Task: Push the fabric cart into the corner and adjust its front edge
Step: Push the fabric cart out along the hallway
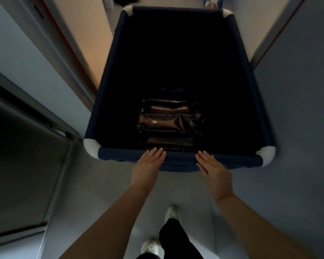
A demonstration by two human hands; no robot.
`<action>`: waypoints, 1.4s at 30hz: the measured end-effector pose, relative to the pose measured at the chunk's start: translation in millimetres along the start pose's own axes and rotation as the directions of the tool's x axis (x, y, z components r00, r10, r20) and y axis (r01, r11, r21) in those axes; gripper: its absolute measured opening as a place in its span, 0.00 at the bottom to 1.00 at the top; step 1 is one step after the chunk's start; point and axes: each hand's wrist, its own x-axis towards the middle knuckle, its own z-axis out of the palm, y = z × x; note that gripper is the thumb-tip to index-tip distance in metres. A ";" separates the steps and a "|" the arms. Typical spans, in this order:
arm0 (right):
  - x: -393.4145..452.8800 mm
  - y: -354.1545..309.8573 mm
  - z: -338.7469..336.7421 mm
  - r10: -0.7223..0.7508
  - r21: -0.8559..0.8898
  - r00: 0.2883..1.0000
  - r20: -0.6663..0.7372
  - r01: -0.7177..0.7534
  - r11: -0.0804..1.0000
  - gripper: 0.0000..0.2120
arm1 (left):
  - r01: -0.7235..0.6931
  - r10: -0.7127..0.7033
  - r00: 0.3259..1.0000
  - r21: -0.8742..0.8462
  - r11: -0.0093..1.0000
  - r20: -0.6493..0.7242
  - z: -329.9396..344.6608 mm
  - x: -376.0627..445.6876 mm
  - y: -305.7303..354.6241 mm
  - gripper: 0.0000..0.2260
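Fabric cart point(108, 75): navy, white corner caps, standing on the floor point(269, 184) between two walls, directly ahead of the person. Contents: one dark glossy bag point(168, 122) at the bottom. Left hand point(148, 165) and right hand point(213, 169): flat on the near rim, fingers extended and spread, gripping nothing.
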 end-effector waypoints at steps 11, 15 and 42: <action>106.3 33.0 20.0 -0.013 0.007 1.000 0.003 0.013 1.000 0.16 | 0.067 -0.071 0.995 -0.062 0.996 -0.064 -14.0 110.9 -27.3 0.26; 145.8 41.6 24.7 -0.017 0.010 1.000 -0.005 0.018 1.000 0.16 | 0.058 -0.062 0.996 -0.071 0.996 -0.056 -20.2 149.6 -39.2 0.26; 424.5 135.6 88.3 -0.024 -0.033 0.997 -0.074 0.022 0.999 0.16 | 0.003 -0.020 0.992 -0.142 0.990 -0.121 -58.8 436.0 -123.4 0.19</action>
